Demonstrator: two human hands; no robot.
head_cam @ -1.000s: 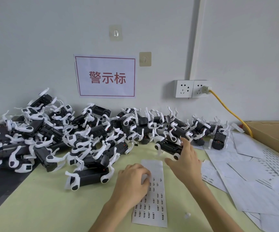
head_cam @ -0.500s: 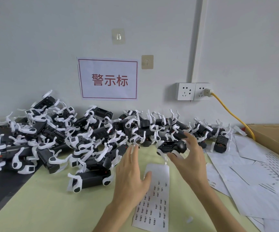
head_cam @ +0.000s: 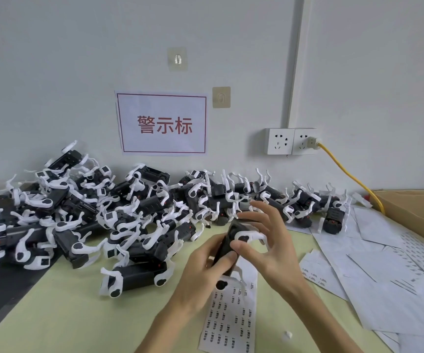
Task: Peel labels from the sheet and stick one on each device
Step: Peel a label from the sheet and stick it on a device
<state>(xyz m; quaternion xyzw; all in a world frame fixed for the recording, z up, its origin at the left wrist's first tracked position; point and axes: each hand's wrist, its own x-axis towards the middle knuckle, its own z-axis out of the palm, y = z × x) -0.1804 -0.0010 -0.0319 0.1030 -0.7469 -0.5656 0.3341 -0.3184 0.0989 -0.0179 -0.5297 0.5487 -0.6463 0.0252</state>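
Your left hand (head_cam: pixel 205 266) and right hand (head_cam: pixel 264 248) gripped one device (head_cam: pixel 233 240), long axis twelve-to-six, label sheet (head_cam: pixel 231 317) directly at six.

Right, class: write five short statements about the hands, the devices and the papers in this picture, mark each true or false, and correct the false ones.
1. Both hands hold one black-and-white device above the label sheet. True.
2. The left hand rests flat on the sheet. False: it grips the device.
3. A yellow cable is plugged into the wall socket. True.
4. The pile of devices sits in the cardboard box. False: it lies on the table against the wall.
5. Loose used sheets lie right of the right hand. True.
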